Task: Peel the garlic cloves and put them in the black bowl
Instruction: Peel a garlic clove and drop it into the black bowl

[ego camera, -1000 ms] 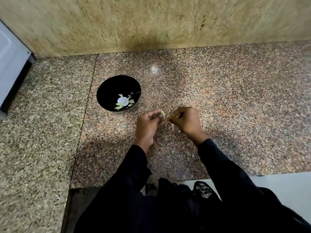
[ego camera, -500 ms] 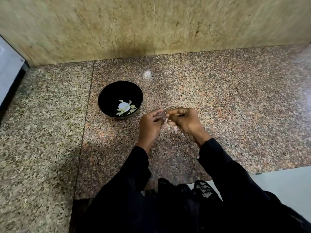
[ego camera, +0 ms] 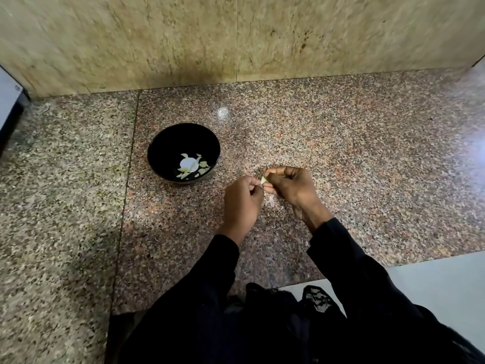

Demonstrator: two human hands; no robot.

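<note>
A black bowl [ego camera: 168, 143] sits on the granite counter, left of my hands, with several pale peeled garlic cloves [ego camera: 203, 164] at its bottom. My right hand [ego camera: 291, 187] pinches a small pale garlic clove [ego camera: 263, 179] between thumb and fingertips. My left hand [ego camera: 242, 203], fingers curled, meets it at the clove and pinches its skin. Both hands hover just right of the bowl, a little above the counter. Thin pinkish garlic skins [ego camera: 270, 202] lie on the counter under my hands.
The speckled granite counter [ego camera: 367, 166] runs back to a beige stone wall [ego camera: 236, 35]. A white and black appliance edge [ego camera: 8, 103] stands at the far left. The counter's front edge and a pale floor [ego camera: 433, 285] are at the lower right.
The view has shifted slightly. My hands stay together at the clove and have drawn a little apart, with the right hand's fingers now more curled over it.
</note>
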